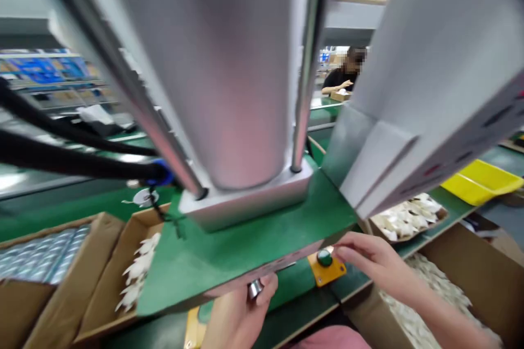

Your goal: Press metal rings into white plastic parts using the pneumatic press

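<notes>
My left hand point(245, 313) is below the front edge of the green press plate point(245, 248). Its thumb and fingers are closed on a small shiny metal cap point(256, 288). My right hand point(370, 262) is to the right, beside a round green push button point(325, 257) on a yellow box point(327, 275). Its thumb and forefinger come together by the button's edge; a pale spot shows at the tips, too blurred to make out. A second yellow button box point(195, 330) is partly hidden behind my left forearm.
The large metal press cylinder point(241, 92) fills the middle. Cardboard boxes of silver parts point(49, 256) and white pieces point(139, 272) stand left. To the right are a box of white pieces point(409, 215), another carton point(470, 272) and a yellow tray point(483, 182). A co-worker point(344, 76) sits beyond.
</notes>
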Demonstrator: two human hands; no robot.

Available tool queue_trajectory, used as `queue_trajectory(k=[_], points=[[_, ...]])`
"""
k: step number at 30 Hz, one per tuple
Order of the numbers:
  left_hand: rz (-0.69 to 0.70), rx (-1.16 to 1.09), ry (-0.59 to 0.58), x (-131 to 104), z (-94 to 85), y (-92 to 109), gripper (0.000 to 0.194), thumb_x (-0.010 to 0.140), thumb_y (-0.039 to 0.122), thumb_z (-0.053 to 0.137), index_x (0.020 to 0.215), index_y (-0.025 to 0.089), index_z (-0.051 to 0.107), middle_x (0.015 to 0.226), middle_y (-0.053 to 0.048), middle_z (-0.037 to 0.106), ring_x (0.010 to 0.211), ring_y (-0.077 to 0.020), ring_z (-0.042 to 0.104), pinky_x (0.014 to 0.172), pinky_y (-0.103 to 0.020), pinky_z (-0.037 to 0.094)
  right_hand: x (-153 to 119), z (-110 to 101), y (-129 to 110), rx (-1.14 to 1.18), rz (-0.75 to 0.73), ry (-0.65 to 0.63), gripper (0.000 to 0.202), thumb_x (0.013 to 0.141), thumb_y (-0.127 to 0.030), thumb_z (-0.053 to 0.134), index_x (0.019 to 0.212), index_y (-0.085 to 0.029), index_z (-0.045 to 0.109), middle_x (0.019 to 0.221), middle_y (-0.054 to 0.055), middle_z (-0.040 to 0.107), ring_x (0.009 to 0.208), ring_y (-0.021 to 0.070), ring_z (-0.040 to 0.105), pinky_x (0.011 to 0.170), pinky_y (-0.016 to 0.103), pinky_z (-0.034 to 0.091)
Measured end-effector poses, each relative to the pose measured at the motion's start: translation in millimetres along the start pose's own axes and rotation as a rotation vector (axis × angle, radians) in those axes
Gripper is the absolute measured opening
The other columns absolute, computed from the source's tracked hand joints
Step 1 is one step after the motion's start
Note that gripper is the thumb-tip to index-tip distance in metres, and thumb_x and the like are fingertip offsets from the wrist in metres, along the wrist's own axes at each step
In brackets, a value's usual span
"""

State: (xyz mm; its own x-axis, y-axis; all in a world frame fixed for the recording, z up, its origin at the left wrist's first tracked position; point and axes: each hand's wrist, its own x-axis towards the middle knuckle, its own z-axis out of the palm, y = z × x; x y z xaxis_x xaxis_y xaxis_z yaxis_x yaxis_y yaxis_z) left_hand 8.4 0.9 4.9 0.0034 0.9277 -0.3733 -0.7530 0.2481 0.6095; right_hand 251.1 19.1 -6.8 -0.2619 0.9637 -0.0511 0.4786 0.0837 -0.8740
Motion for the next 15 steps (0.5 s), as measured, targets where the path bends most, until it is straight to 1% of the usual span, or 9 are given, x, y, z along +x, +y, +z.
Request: queue_trajectory(k=[2, 4, 7, 9, 10, 12, 15], points=[[-0.041, -0.067, -0.045, 6.9, 10.3, -1.1, 0.029, 0.069, 0.005, 0.062, 0.061, 0.019, 0.038, 0.055, 0.006, 0.033, 0.046, -0.0073, 0.035, 0.035, -0.016, 0.026, -3.5, -19.3, 18.4, 0.002, 0.050, 0.067, 0.032, 0.087, -0.045, 0.051, 0.103, -0.022, 0.065, 0.097, 0.003, 0.068, 0.090, 0.0179, 0.063, 0.081, 0.027, 0.051], [-0.099, -0.127, -0.087, 10.1, 13.9, -2.4, 0.031, 0.068, 0.004, 0.061, 0.060, 0.020, 0.036, 0.055, 0.007, 0.031, 0.044, -0.0071, 0.034, 0.035, -0.016, 0.027, -5.1, -40.7, 40.2, -0.088, 0.061, 0.156, 0.033, 0.088, -0.046, 0.049, 0.106, -0.022, 0.064, 0.100, 0.004, 0.067, 0.092, 0.0189, 0.062, 0.083, 0.030, 0.051], [-0.147, -0.200, -0.119, 11.2, 12.4, -3.4, 0.030, 0.070, 0.004, 0.060, 0.062, 0.020, 0.037, 0.056, 0.007, 0.030, 0.044, -0.0071, 0.035, 0.034, -0.016, 0.027, 1.8, -73.9, 71.2, -0.432, -0.024, 0.358, 0.032, 0.089, -0.046, 0.046, 0.103, -0.024, 0.064, 0.101, 0.004, 0.067, 0.089, 0.0193, 0.063, 0.077, 0.030, 0.051], [-0.148, -0.238, -0.130, 10.8, 11.4, -3.4, 0.028, 0.072, 0.004, 0.059, 0.063, 0.020, 0.038, 0.056, 0.007, 0.031, 0.044, -0.0071, 0.036, 0.035, -0.015, 0.027, 13.6, -90.9, 85.5, -0.630, -0.091, 0.450, 0.032, 0.089, -0.043, 0.044, 0.100, -0.023, 0.065, 0.098, 0.006, 0.067, 0.088, 0.0211, 0.062, 0.077, 0.033, 0.050], [-0.146, -0.247, -0.137, 10.3, 11.6, -3.4, 0.027, 0.072, 0.003, 0.059, 0.063, 0.020, 0.039, 0.056, 0.007, 0.031, 0.044, -0.0070, 0.036, 0.035, -0.015, 0.027, 21.2, -96.3, 90.3, -0.683, -0.117, 0.458, 0.031, 0.088, -0.041, 0.044, 0.098, -0.022, 0.066, 0.097, 0.007, 0.067, 0.089, 0.0222, 0.062, 0.079, 0.035, 0.049], [-0.148, -0.231, -0.148, 8.2, 13.4, -3.6, 0.027, 0.071, 0.003, 0.059, 0.061, 0.019, 0.039, 0.055, 0.006, 0.031, 0.044, -0.0068, 0.035, 0.036, -0.015, 0.027, 37.6, -100.2, 95.9, -0.717, -0.148, 0.433, 0.028, 0.084, -0.036, 0.046, 0.096, -0.021, 0.067, 0.097, 0.008, 0.066, 0.091, 0.0238, 0.061, 0.084, 0.038, 0.047], [-0.175, -0.102, -0.147, 1.4, 17.5, -4.3, 0.027, 0.071, 0.007, 0.059, 0.056, 0.018, 0.040, 0.053, 0.005, 0.032, 0.043, -0.0060, 0.033, 0.036, -0.015, 0.024, 57.4, -94.7, 99.0, -0.745, -0.171, 0.405, 0.025, 0.077, -0.031, 0.049, 0.092, -0.023, 0.068, 0.094, 0.007, 0.068, 0.085, 0.0230, 0.062, 0.079, 0.036, 0.049]])
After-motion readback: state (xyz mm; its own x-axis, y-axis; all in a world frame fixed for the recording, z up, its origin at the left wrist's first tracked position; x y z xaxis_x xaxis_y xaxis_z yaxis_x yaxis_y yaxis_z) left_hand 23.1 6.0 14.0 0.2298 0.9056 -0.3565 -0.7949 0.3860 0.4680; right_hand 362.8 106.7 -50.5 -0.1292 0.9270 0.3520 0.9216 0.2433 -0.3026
